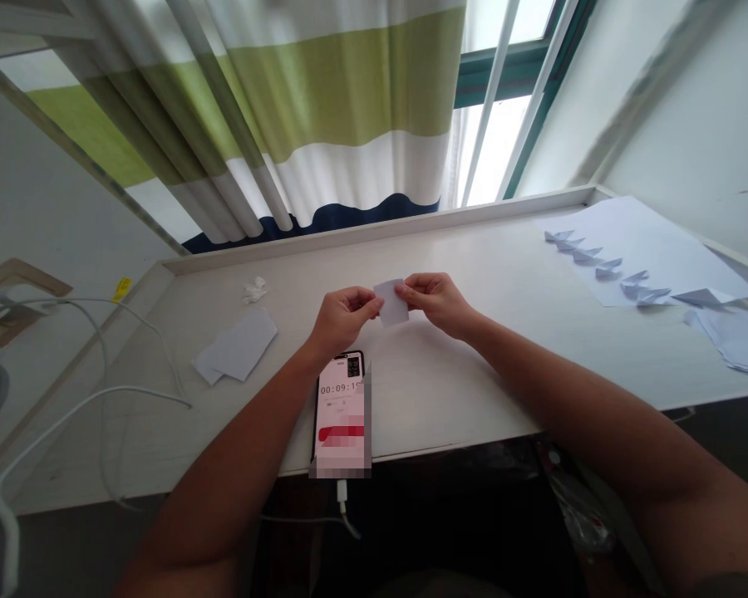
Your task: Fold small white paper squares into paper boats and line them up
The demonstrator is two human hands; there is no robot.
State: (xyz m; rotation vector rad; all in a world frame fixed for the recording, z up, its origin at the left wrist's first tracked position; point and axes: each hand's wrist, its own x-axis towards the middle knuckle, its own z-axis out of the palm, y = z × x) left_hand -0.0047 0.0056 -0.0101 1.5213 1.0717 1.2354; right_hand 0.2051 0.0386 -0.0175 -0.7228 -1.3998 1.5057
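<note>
A small white piece of paper (pixel 392 304) is held up between my two hands, just above the white desk. My left hand (pixel 344 316) pinches its left edge between thumb and fingers. At the upper right edge, my right hand (pixel 435 301) grips the same paper, fingers curled behind it. Below my left hand a phone (pixel 342 407) lies face up with a timer on its screen. Whether the paper has folds in it I cannot tell.
Several folded paper shapes (pixel 608 267) stand in a row by a large white sheet (pixel 666 241) at right, near stacked paper (pixel 735 336). Left lie paper pieces (pixel 246 345), a crumpled scrap (pixel 255 289) and white cables (pixel 100 399). A raised rim (pixel 374 230) borders the desk's back.
</note>
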